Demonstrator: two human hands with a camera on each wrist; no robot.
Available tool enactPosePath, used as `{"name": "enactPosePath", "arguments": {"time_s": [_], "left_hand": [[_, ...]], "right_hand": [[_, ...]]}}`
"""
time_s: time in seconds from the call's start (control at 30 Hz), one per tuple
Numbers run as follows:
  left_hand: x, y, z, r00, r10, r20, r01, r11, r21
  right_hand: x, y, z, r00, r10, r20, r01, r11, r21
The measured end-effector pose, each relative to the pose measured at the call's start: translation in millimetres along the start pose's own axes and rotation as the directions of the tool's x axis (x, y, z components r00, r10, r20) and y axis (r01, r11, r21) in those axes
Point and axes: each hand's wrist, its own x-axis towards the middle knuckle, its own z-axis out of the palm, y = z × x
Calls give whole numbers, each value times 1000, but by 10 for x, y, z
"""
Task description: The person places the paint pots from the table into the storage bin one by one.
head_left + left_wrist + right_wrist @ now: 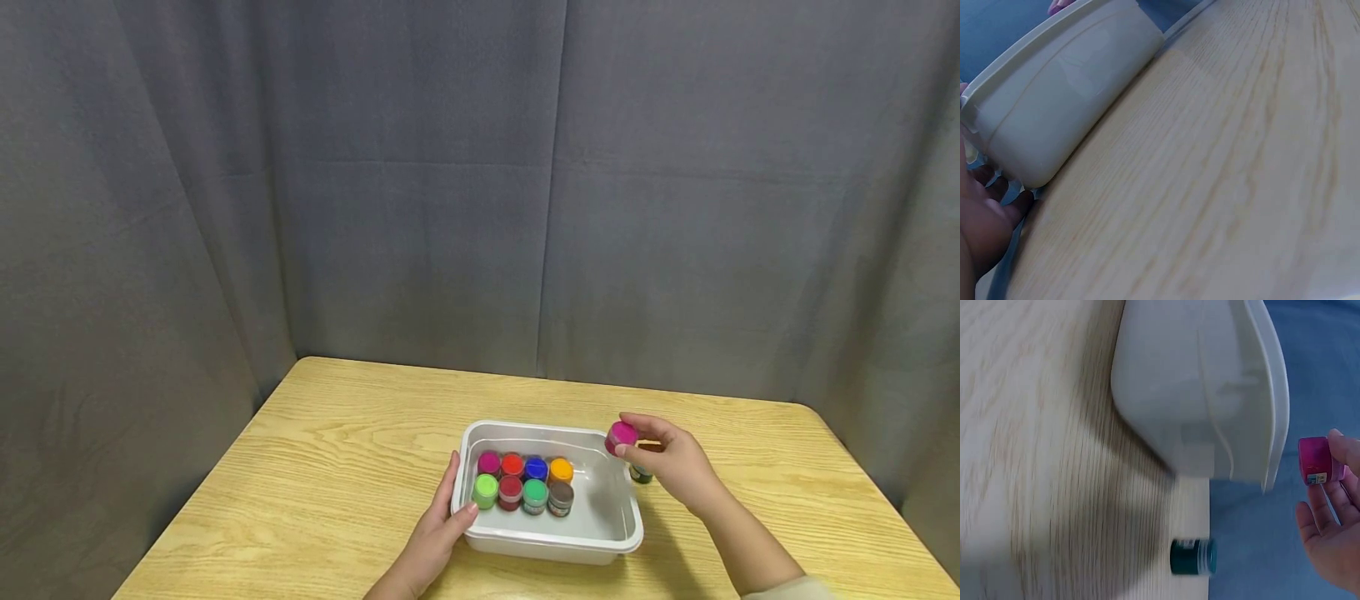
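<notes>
A small magenta paint jar (1315, 461) is pinched between thumb and fingers of my right hand (678, 467), raised at the right rim of a white plastic tub (555, 546). My left hand (431, 537) grips the tub's left side, its thumb over the rim and its fingers along the outer wall. Inside, at the left, several paint jars stand in two rows: purple, red, blue (536, 468) and orange behind; lime (485, 492), dark red, green and brown (560, 498) in front. A dark green jar (1192, 556) stands on the table right of the tub, partly hidden by my right hand in the head view.
The tub stands on a wood-grain table (315, 467) near its front. Grey curtains (420, 208) hang behind the table and along both sides.
</notes>
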Motion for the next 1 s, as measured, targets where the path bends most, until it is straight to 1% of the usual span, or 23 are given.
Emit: {"name": "enactPosePath", "arguments": {"time_s": [0.13, 0.27, 0.4, 0.57, 0.67, 0.8, 0.9, 1.0], "left_hand": [[3, 1, 1, 1000, 0, -3, 0, 1000, 5], [5, 2, 1, 1000, -2, -3, 2, 1000, 3], [10, 4, 1, 1000, -6, -4, 6, 1000, 3], [16, 8, 2, 1000, -15, -8, 15, 1000, 10], [14, 9, 2, 1000, -14, -7, 14, 1000, 11], [9, 8, 1, 1000, -12, -1, 12, 1000, 6], [8, 8, 0, 1000, -13, 5, 13, 1000, 3], [6, 7, 0, 1000, -13, 9, 13, 1000, 2]], "right_hand": [[-4, -75, 119, 999, 2, 46, -4, 999, 37], [0, -133, 238, 997, 24, 76, -27, 999, 40], [11, -179, 348, 994, 23, 104, -28, 999, 41], [26, -218, 480, 989, -8, 146, 2, 999, 41], [35, -228, 558, 982, -59, 182, 52, 998, 42], [36, -227, 658, 967, -119, 227, 105, 992, 69], [30, -222, 733, 961, -125, 247, 108, 991, 78], [22, -219, 803, 959, -130, 251, 118, 991, 62]]}}
